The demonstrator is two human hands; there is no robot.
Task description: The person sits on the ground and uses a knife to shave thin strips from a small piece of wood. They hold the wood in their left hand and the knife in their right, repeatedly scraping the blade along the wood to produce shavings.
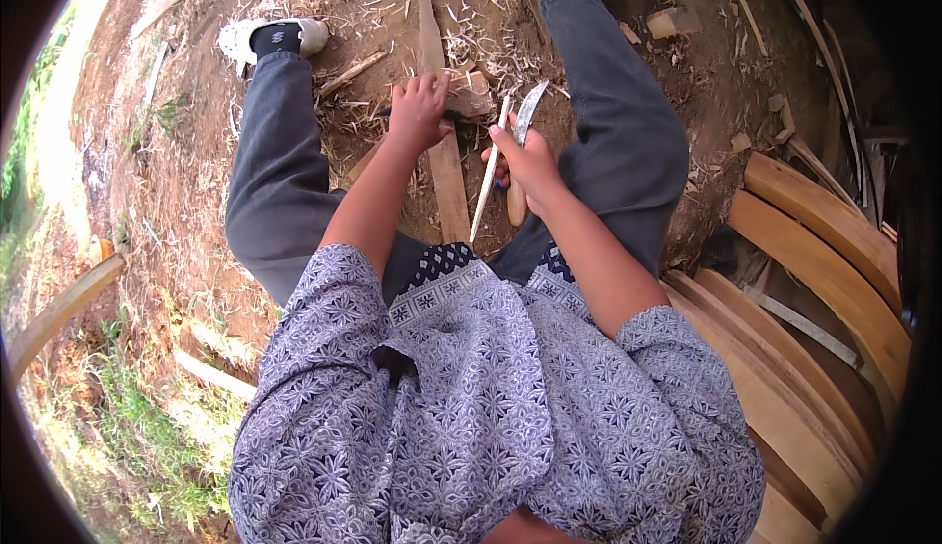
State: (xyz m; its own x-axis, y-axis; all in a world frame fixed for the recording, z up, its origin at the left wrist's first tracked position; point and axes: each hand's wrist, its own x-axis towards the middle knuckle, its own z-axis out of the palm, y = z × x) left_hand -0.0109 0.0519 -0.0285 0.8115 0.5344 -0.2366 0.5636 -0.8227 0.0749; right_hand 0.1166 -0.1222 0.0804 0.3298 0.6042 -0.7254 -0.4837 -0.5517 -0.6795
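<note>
My right hand (528, 163) is closed around a knife with a curved, mottled grey blade (530, 109) and a wooden handle (516, 203). A thin pale wood strip (488, 173) runs alongside the knife, also held between the fingers of that hand. To the left, my left hand (420, 110) reaches palm down with its fingers stretched out. It is over a dark object (451, 114), mostly covered, whose kind I cannot make out. Just beyond its fingertips lies a rough wood block (473, 95). Beneath runs a long flat board (448, 186), pointing away from me between my legs.
Pale shavings (500, 39) litter the brown dirt ground around my feet. Curved wooden planks (824, 240) are stacked at the right. A wood offcut (673, 22) lies beyond my right knee. At the left, a curved timber (64, 313) rests near grass (147, 436).
</note>
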